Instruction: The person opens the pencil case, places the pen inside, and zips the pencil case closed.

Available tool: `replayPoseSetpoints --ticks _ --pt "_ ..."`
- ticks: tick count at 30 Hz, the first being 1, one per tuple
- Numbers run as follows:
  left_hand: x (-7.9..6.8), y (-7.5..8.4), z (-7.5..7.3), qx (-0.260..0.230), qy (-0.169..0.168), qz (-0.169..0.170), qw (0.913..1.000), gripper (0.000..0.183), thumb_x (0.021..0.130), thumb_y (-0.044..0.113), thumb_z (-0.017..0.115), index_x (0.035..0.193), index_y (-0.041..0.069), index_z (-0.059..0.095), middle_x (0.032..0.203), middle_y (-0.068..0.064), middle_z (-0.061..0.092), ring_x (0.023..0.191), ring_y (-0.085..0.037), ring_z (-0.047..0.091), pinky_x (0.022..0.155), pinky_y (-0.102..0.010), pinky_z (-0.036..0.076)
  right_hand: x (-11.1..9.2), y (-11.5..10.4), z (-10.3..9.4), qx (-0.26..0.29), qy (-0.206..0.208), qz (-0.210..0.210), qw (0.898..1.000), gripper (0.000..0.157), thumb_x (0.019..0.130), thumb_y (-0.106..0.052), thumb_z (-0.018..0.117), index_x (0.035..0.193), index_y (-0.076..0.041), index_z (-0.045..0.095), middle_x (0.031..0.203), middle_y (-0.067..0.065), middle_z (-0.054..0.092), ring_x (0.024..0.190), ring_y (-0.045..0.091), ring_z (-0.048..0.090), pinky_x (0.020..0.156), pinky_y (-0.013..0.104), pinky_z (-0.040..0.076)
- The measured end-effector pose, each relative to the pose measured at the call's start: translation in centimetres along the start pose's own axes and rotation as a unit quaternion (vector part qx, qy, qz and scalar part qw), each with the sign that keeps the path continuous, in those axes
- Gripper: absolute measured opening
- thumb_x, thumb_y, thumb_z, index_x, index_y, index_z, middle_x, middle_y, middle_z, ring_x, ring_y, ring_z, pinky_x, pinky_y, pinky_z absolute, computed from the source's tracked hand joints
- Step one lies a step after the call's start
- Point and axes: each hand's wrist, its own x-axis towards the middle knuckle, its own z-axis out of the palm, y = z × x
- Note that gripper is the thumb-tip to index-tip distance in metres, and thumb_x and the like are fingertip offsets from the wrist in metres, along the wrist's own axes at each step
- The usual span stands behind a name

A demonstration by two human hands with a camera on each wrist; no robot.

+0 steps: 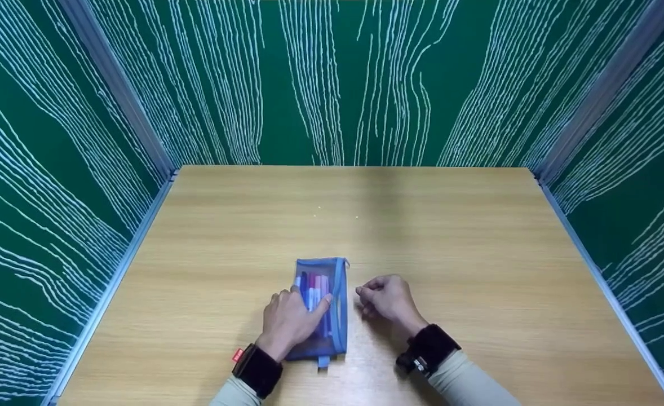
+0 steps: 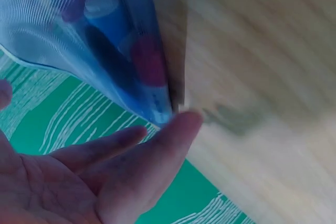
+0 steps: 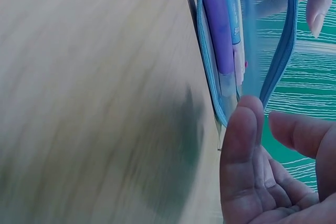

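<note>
A blue mesh pencil case [image 1: 339, 344] lies on the table with several pens [image 1: 316, 290] inside. Its zipper edge gapes apart in the right wrist view, where a purple pen [image 3: 218, 24] shows through the opening. My left hand [image 1: 291, 318] lies over the case's left side, thumb stretched across above the mesh. In the left wrist view its fingers [image 2: 152, 166] are fairly straight, one fingertip at the case's edge by the tabletop. Just right of the case is my right hand [image 1: 391, 299], fingers loosely bent, thumb apart from the forefinger, and nothing visible between them.
The wooden table [image 1: 450, 225] is bordered by green walls [image 1: 309, 84] with white wavy lines. Grey posts [image 1: 123, 84] stand at the back corners. A few tiny white specks [image 1: 319, 207] dot the tabletop beyond the case.
</note>
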Motion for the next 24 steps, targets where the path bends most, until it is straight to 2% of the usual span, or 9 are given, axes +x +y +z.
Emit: replayPoseSetpoints --ticks 5,12,15,20,24 --pt "0.9 0.2 -0.6 -0.002 0.021 0.025 0.9995 0.088 0.095 0.069 0.052 0.137 -0.009 0.057 0.115 -0.026 0.066 0.102 -0.035 0.063 0.083 -0.049 0.055 0.1 -0.1 -0.2 -0.006 0.008 0.008 1.000 0.009 0.090 -0.008 0.078 0.090 0.000 0.074 0.078 0.017 0.073 0.060 0.025 0.071 0.057 0.036 0.059" --pt "3.0 0.9 -1.5 -0.020 0.033 0.099 0.9944 0.065 0.100 0.047 0.060 0.131 -0.011 0.060 0.126 -0.030 0.064 0.117 -0.042 0.061 0.098 -0.051 0.051 0.0 -0.1 -0.3 -0.012 0.011 0.014 1.000 0.009 0.090 -0.009 0.078 0.091 -0.001 0.074 0.078 0.016 0.073 0.061 0.025 0.071 0.059 0.038 0.060" --pt "4.2 1.3 -1.5 -0.017 0.025 0.122 0.9921 0.059 0.101 0.041 0.061 0.133 -0.008 0.060 0.130 -0.027 0.064 0.123 -0.041 0.058 0.103 -0.050 0.048 0.0 -0.1 -0.4 -0.013 0.011 0.012 1.000 0.008 0.090 -0.009 0.078 0.090 -0.001 0.074 0.077 0.016 0.073 0.062 0.026 0.071 0.059 0.039 0.060" --pt "6.0 2.1 -1.4 -0.032 0.005 0.159 0.9868 0.046 0.105 0.030 0.058 0.133 -0.006 0.061 0.130 -0.022 0.065 0.123 -0.038 0.058 0.105 -0.048 0.047 -0.1 0.0 -0.5 -0.020 0.019 0.001 1.000 0.007 0.089 -0.008 0.078 0.089 -0.002 0.074 0.075 0.016 0.072 0.058 0.025 0.070 0.055 0.038 0.058" --pt "7.3 2.6 -1.0 -0.042 -0.010 0.170 0.9845 0.040 0.106 0.024 0.056 0.133 -0.004 0.062 0.131 -0.021 0.065 0.124 -0.037 0.057 0.106 -0.048 0.045 -0.2 0.0 -0.5 -0.021 0.019 -0.004 1.000 0.007 0.090 -0.008 0.078 0.089 -0.002 0.074 0.075 0.016 0.072 0.058 0.026 0.070 0.054 0.038 0.058"
